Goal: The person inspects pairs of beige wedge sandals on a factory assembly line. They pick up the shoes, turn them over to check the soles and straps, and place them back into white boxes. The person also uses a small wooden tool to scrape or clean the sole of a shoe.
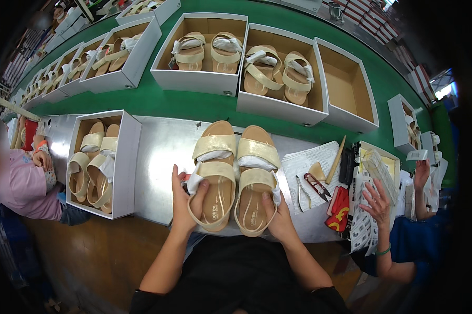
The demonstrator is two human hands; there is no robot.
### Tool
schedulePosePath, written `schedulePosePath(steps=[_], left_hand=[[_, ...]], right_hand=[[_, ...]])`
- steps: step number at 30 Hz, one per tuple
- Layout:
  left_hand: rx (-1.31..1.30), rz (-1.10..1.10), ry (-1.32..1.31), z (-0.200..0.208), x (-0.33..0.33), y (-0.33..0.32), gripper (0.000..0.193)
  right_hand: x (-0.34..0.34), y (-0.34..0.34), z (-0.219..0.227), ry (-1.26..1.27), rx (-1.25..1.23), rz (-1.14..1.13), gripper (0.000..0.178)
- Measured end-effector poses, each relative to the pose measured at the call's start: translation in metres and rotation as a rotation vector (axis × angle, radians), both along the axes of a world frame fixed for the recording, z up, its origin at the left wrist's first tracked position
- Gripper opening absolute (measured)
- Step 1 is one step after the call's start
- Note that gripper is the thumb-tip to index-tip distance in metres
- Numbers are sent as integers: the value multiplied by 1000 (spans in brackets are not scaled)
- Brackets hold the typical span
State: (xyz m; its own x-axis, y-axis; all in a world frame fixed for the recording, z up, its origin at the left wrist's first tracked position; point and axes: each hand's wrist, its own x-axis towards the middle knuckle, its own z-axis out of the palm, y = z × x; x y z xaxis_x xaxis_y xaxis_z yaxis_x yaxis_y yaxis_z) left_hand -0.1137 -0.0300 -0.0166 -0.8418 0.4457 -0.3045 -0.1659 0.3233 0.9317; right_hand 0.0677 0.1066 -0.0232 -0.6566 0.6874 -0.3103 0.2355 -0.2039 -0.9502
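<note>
A pair of gold-strapped sandals with tan insoles and white tissue under the straps is held side by side, toes away from me, over the metal table. My left hand is closed around the heel end of the left sandal, its thumb on the insole. My right hand grips the right sandal the same way, thumb inside the heel strap. To the left stands an open white shoebox with a similar pair inside.
White boxes of sandals line the green belt; one box holds nothing. Nippers, red thread snips and a wooden stick lie on papers at right. Co-workers' hands show at right, another person at left.
</note>
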Motion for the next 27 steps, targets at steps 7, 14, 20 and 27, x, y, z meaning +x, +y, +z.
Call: schedulePosePath(steps=[7,14,20,27], left_hand=[[569,8,-639,1,6,-9,48],[832,14,-838,-11,27,-18,59],[752,-48,-753,-2,21,-22,61],[756,-36,-769,-16,21,-25,63]], right_hand=[[15,9,-7,616,-1049,-93,57],[12,-10,-2,933,-1334,-35,61],[6,-10,6,931,-1361,4,64],[9,-9,-6,925,-1354,-17,65]])
